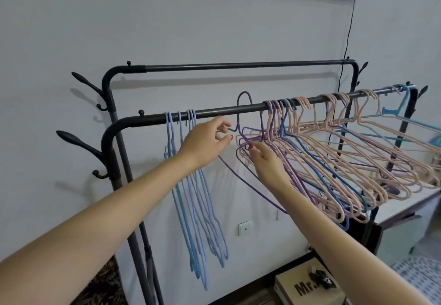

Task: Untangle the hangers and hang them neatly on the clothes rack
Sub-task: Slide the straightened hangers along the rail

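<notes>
The left hand (205,141) pinches the neck of a purple hanger (243,113) hooked over the near rail (214,111) while the right hand (267,164) grips the tangled bunch (334,156) to the right, seemingly steadying it so that hanger slides free.

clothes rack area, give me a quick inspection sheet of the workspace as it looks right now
surface: front rail of the black clothes rack carries all the hangers; back rail bare.
job's things: blue hangers hang straight at left; pink, purple and blue tangled bunch at right; one purple hanger lifted above the rail.
clutter: cardboard box on the floor, white table under the bunch.
grippers: left hand pinches the purple hanger's neck; right hand fingers on the bunch, grip unclear.
cables: black cord runs down the wall.
surroundings: white wall, wall socket.
</notes>
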